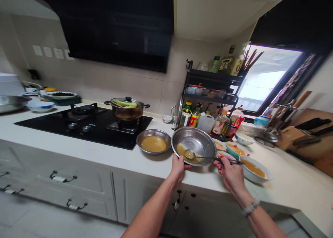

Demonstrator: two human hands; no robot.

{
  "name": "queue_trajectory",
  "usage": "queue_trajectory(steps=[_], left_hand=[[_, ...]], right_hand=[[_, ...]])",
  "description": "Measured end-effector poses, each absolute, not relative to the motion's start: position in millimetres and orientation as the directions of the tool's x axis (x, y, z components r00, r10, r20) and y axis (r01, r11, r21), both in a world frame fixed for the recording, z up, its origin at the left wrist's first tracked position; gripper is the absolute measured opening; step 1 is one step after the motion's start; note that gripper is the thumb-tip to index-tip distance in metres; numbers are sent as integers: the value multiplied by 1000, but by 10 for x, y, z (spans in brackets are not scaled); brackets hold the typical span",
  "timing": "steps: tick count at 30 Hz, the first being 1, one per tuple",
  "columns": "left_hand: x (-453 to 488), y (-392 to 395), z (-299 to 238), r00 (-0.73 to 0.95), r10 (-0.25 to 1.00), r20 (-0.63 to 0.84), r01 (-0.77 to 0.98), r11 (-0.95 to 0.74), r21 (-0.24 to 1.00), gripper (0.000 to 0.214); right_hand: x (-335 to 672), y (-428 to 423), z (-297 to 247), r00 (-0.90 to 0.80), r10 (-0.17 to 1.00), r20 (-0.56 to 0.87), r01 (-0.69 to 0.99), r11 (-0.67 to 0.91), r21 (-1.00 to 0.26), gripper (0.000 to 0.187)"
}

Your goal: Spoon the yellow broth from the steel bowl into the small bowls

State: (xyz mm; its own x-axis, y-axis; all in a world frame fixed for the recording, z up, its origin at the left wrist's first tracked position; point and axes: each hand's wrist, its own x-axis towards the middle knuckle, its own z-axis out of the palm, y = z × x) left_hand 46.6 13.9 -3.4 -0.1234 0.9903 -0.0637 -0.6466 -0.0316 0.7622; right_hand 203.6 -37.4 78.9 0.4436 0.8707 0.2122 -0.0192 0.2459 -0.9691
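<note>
The left hand (178,167) is curled firmly on the near rim of a round, deep stainless-steel bowl (200,139), thumb over the edge; the bowl is tilted, yellow liquid (181,149) pooled low at its seven o'clock. The right hand (231,173) is closed around the dark handle of a long metal ladle (205,158), whose round scoop sits in that liquid. Around the bowl, a shallow steel basin (153,132) of similar liquid stands just beside it at nine o'clock. At three, a teal-sided bowl (231,153) of orange liquid and, at four, a white oval bowl (260,180) crowd the right hand, leaving little bare surface (293,175) there. A black tiered rack (214,75) with bottles blocks one o'clock. At ten, a glass-lidded pot (127,113) stands on the black glass hob (104,134).
</note>
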Motion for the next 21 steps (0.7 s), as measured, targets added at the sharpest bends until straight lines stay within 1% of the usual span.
queue_trajectory(steps=[2,4,9,15,21], left_hand=[[466,135,-23,-122,990,-71,-649,-25,760,26],[466,127,-5,-122,989,-82,-649,-16,760,26],[468,104,36,-108,991,-80,-641,-8,767,29],[478,94,39,-124,989,-86,-634,-13,773,24],[490,104,39,-94,992,-83,-633,5,774,32]], right_hand=[[2018,-353,837,445,879,173,-75,229,-971,32],[2003,-345,884,435,884,172,-80,228,-970,29],[1956,-309,1012,406,892,201,-77,252,-965,26],[1749,-206,1224,386,893,231,-98,289,-952,25],[1313,-25,1296,288,911,293,-82,329,-941,27]])
